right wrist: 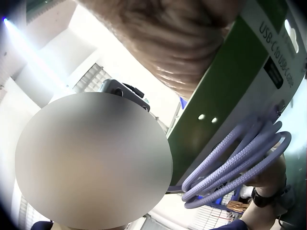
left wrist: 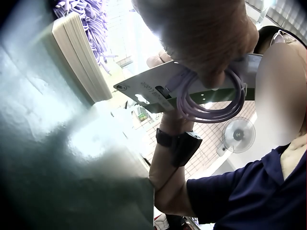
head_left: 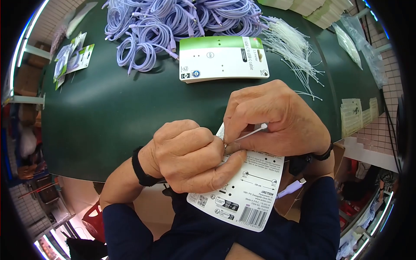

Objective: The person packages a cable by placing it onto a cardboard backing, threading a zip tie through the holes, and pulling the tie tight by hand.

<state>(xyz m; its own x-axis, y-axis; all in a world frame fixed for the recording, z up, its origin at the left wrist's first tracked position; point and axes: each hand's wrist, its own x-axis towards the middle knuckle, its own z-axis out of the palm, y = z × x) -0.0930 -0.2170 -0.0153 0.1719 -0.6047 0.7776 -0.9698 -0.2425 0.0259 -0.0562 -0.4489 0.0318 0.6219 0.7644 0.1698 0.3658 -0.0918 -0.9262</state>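
In the head view a printed card (head_left: 255, 186) is held back side up above the lap. The left hand (head_left: 193, 158) grips its left part with curled fingers, thumb lying across the card. The right hand (head_left: 275, 117) pinches a thin white zip tie (head_left: 251, 133) at the card's upper part, close to the left fingertips. A coiled lilac cable (right wrist: 230, 163) lies against the card's green-and-white front in the right wrist view, and is also visible as loops (left wrist: 211, 112) in the left wrist view. One connector (head_left: 291, 189) sticks out past the card's right edge.
On the green table (head_left: 108, 112) a stack of cards (head_left: 223, 58) stands beyond the hands. Behind it lies a heap of lilac cables (head_left: 173, 21), with loose white zip ties (head_left: 290, 47) to its right. Carded cables (head_left: 71, 60) lie at the far left.
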